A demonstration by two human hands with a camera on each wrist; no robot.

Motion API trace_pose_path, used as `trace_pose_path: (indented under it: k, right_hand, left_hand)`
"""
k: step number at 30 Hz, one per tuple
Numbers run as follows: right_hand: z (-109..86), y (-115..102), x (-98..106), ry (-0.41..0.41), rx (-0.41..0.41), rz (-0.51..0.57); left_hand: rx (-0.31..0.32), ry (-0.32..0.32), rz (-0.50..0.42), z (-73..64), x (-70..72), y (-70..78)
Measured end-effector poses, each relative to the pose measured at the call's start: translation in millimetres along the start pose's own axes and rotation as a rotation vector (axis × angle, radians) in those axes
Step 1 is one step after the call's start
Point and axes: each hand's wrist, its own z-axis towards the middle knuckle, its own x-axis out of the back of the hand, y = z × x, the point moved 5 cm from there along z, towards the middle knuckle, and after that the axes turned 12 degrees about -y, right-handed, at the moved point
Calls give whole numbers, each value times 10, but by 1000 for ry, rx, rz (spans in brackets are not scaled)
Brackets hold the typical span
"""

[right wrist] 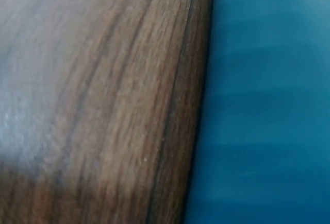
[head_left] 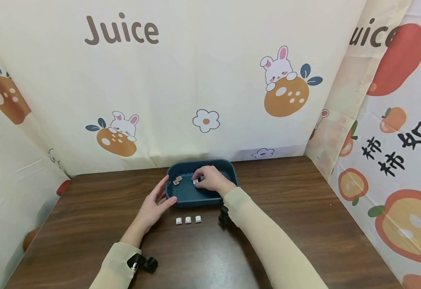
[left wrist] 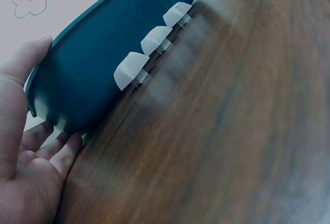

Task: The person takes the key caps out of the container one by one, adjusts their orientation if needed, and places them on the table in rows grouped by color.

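Observation:
A dark teal tray (head_left: pixel 192 202) stands near the back of the table. My left hand (head_left: pixel 155 204) holds its left end, thumb at the near rim and fingers round the corner; in the left wrist view the thumb (left wrist: pixel 32 59) lies along the rim. My right hand (head_left: pixel 213 179) reaches into the tray and pinches a small white keycap (head_left: pixel 195 181) between thumb and fingers. Two brownish square pieces (head_left: pixel 175 182) lie at the tray's left; dark bits near my right fingers are partly hidden. The right wrist view shows only the tray's wall (right wrist: pixel 263 110) and wood, no hand.
Three white keycaps (head_left: pixel 188 220) stand in a row on the wooden table (head_left: pixel 286 208), in front of the tray. A printed cloth (head_left: pixel 181 80) hangs behind the table, with more cloth at both sides.

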Motion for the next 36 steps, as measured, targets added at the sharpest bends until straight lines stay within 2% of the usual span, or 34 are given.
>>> trace_pose_path:
  k: [4,10,15,22,28,36]
  right_hand:
    - [4,5,2,-2,-13,15]
    - [30,42,44,15,12,42]
    - [-15,4,108,8,14,81]
    - [-126,-144,257,7,26,85]
    - [-236,-232,328,34,87,128]
    - [-501,-306,276,117,156,187]
  left_hand:
    - [3,-3,-1,-3,8,-6]
    - [-3,-5,-3,6,-1,12]
    - [-5,-8,-6,6,-5,8]
    - [4,-4,-2,-3,3,5]
    - [9,-1,3,-2,6,-11]
    - [-3,-1,5,-2,2,1]
